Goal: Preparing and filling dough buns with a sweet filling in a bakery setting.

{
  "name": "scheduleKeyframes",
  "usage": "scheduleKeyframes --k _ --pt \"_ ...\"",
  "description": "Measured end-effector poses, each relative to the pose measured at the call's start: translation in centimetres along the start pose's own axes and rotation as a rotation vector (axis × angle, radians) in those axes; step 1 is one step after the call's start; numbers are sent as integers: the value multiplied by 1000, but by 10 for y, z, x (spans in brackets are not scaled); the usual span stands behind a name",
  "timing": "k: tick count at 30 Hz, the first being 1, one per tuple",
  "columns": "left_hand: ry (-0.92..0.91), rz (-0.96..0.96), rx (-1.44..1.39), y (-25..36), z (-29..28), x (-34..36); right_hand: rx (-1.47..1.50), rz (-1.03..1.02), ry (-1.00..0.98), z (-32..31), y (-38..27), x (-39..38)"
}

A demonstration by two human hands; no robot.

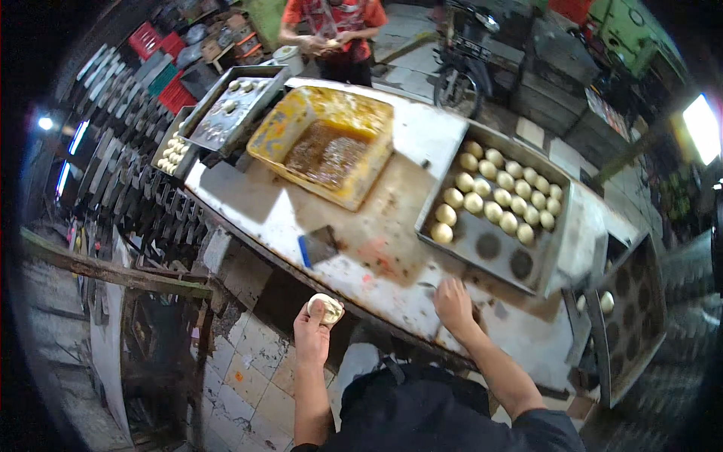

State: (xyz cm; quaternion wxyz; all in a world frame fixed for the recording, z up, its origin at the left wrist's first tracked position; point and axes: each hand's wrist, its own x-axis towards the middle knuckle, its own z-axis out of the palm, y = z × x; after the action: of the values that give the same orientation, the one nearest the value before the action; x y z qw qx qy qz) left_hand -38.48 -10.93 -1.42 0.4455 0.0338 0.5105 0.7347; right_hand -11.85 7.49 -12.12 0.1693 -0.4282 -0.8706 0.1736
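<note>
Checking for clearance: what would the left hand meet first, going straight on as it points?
Probably the table, at its front edge; beyond lies the blue-handled scraper. Height of the left hand is unclear.

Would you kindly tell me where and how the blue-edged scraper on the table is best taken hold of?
I would take the scraper by its blue edge, coming from the picture's left: it appears to lie flat, with that straight strip facing left, uncovered, and the dark plate extending right.
</note>
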Motion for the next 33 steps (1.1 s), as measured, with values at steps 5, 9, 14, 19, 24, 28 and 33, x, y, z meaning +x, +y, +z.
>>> scheduleKeyframes --k 5,9,14,19,24,28,33 --pt "9 71 100 73 -34 108 293 -58 44 -72 -123 150" --pt "-56 37 191 123 -50 197 27 -245 98 -74 -200 309" --pt "-96 -23 106 157 -79 267 -426 -314 -396 23 -213 428" --pt "64 -74 120 170 -137 267 -491 -330 -614 62 -228 453" --pt "127 -66 88 176 -162 269 -410 -78 -721 66 -228 468" --pt "94 -86 109 179 -133 281 44 -20 -710 32 -196 477" --pt "-227 -81 68 169 -55 268 636 179 -605 -52 -214 423"
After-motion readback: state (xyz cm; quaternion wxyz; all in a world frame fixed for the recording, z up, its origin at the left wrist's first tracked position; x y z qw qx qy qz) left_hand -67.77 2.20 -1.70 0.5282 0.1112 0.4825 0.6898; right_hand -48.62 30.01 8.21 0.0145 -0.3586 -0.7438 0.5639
